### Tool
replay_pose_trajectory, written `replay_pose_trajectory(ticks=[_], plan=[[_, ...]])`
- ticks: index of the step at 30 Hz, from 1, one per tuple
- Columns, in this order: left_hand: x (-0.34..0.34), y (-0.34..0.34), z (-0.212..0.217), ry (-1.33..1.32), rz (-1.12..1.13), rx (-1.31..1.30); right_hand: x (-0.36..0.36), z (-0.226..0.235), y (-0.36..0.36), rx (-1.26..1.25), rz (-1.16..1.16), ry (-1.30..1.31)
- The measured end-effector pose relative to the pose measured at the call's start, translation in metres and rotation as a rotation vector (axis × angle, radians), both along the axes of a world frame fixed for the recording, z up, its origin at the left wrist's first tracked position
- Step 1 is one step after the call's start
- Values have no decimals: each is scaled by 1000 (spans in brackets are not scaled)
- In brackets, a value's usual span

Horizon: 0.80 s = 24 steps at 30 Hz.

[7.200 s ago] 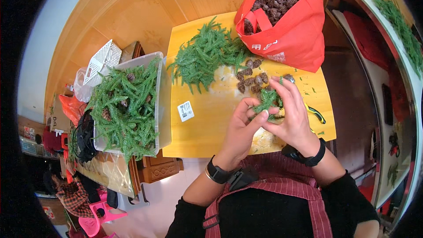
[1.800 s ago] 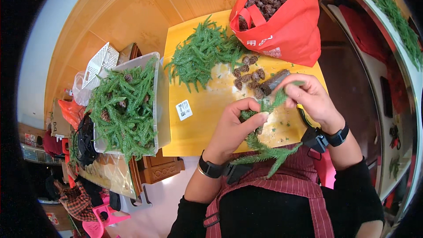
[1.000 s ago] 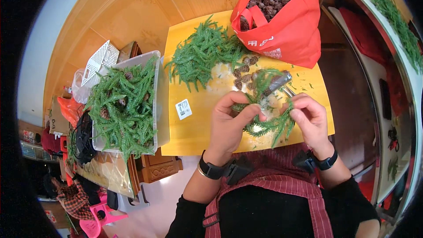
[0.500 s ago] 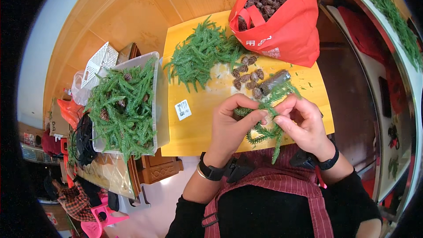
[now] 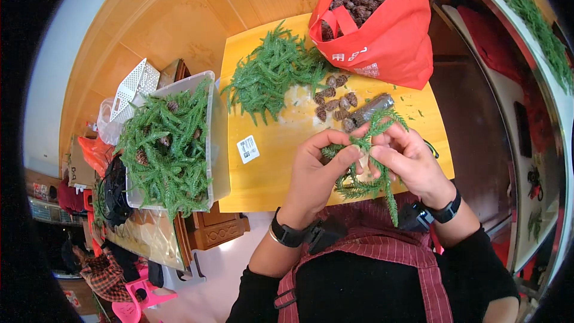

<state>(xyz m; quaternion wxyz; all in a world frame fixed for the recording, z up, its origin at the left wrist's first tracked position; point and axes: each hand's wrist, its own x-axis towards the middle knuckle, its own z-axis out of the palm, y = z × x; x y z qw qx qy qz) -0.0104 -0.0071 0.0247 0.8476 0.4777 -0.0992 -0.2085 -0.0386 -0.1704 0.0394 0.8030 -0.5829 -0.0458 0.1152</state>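
Over the near part of the yellow table (image 5: pixel 263 185), my left hand (image 5: pixel 317 170) and my right hand (image 5: pixel 412 164) pinch an artificial green pine sprig (image 5: pixel 362 190) between thumbs and fingertips. Its needled branches stick out above and hang below my fingers. The exact spot where they grip is partly covered by the fingertips. Just beyond my hands lie several loose pine cones (image 5: pixel 344 103) and a dark cylinder in clear plastic (image 5: pixel 373 107). Farther back is a heap of green sprigs (image 5: pixel 272 75).
At the back right stands a red bag (image 5: pixel 388 48) full of pine cones (image 5: pixel 362 0). Left of the table, a clear plastic box (image 5: pixel 210 137) holds sprigs with cones. A white label (image 5: pixel 247 149) lies on the table. A person (image 5: pixel 104 275) sits far left near a pink stool (image 5: pixel 143 299).
My right hand has shifted slightly and its fingers have closed in nearer the left fingertips. The sprig has turned a little, its lower branch hanging further right.
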Motion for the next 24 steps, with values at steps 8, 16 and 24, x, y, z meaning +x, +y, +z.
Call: replay_pose_trajectory(ticks=[8, 16, 24], plan=[[-3, -3, -1, -90, -26, 149, 2, -7, 0, 85, -117, 28], [2, 0, -1, 79, -89, 96, 6, -8, -6, 150, -25, 11], [1, -9, 0, 58, 10, 149, 13, -3, -14, 117, 104, 190]])
